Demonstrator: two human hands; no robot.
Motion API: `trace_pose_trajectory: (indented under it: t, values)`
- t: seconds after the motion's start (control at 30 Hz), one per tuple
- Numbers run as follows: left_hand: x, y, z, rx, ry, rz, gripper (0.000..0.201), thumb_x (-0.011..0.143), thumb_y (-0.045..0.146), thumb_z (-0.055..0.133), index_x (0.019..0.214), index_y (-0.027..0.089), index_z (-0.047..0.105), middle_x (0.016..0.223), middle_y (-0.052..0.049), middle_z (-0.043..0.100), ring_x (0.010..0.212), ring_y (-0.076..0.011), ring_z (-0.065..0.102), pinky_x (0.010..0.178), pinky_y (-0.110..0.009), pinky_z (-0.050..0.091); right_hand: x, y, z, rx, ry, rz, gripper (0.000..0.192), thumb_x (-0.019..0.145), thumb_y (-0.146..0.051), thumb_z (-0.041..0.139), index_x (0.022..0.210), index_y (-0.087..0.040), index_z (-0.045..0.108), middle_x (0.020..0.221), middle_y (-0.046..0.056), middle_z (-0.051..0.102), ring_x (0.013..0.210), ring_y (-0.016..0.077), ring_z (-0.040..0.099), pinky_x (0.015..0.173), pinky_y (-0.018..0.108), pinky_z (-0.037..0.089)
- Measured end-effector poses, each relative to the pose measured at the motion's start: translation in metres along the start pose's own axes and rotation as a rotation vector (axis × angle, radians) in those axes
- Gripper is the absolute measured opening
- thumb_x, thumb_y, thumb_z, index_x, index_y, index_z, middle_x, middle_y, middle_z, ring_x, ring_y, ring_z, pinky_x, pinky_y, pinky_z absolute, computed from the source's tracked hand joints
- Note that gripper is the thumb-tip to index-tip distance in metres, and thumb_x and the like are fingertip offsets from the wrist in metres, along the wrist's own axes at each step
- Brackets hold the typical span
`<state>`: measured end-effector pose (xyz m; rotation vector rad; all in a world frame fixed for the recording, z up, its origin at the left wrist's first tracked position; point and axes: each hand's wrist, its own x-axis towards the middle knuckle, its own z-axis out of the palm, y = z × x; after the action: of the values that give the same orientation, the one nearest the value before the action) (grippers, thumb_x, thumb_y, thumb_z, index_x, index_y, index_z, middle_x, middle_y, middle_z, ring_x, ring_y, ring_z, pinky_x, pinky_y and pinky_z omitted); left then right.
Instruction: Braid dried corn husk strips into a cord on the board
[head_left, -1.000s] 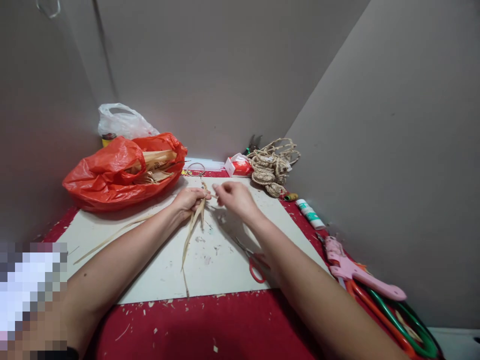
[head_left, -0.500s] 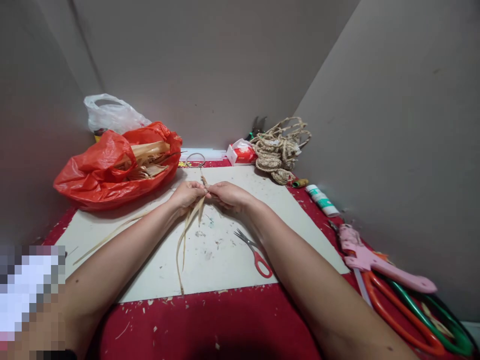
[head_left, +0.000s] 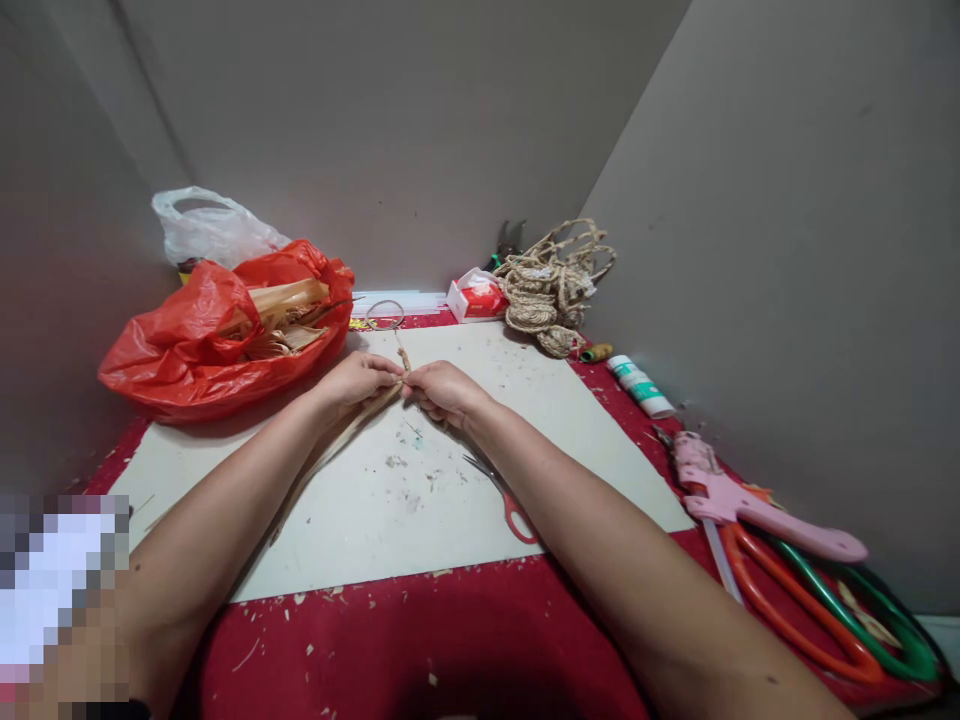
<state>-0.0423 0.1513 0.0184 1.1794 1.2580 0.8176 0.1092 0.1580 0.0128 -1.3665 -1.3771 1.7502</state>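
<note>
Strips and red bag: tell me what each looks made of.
Strips: probably dried plant leaf or husk; pale tan, matte, thin, flat and bending between the left hand and right hand. Red bag: thin plastic film, glossy and crinkled, with bright highlights along its folds.

Head view. Left hand (head_left: 358, 378) & right hand (head_left: 441, 390) met fingertip to fingertip over white board (head_left: 360, 520) on red tabletop (head_left: 420, 650), both pinching dried leaf strips (head_left: 341, 440) w/ a braided end pointing away. Red-handled scissors (head_left: 514, 510) lay beside right forearm. Red bag (head_left: 217, 340) at left; rope coils (head_left: 551, 285) at rear; pink glue gun (head_left: 742, 505) at right.
</note>
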Motion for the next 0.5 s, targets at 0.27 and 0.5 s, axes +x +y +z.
trace_pose_trajectory:
  t: [0.27,0.5]
  values:
    - [-0.017,0.003,0.025,0.218,-0.019,0.038,0.008,0.078,0.01,0.055,0.072,0.011,0.06,0.048,-0.002,0.058,0.037,-0.0102,0.051,0.041,-0.019,0.038,0.001,0.003,-0.001,0.041,-0.048,0.024,0.03,0.077,-0.016,0.05,0.05,-0.019,0.038,0.031,-0.01,0.024,0.03,0.0035,0.013,0.031,0.019,0.01]
    - [-0.016,-0.01,0.037,0.342,0.071,0.172,0.012,0.067,0.006,0.059,0.076,0.013,0.059,0.049,0.0,0.059,0.041,-0.0112,0.053,0.041,-0.018,0.035,0.0,0.002,-0.004,0.069,-0.068,0.039,0.025,0.072,-0.012,0.054,0.051,-0.018,0.041,0.03,-0.01,0.027,0.028,0.003,0.016,0.03,0.017,0.012]
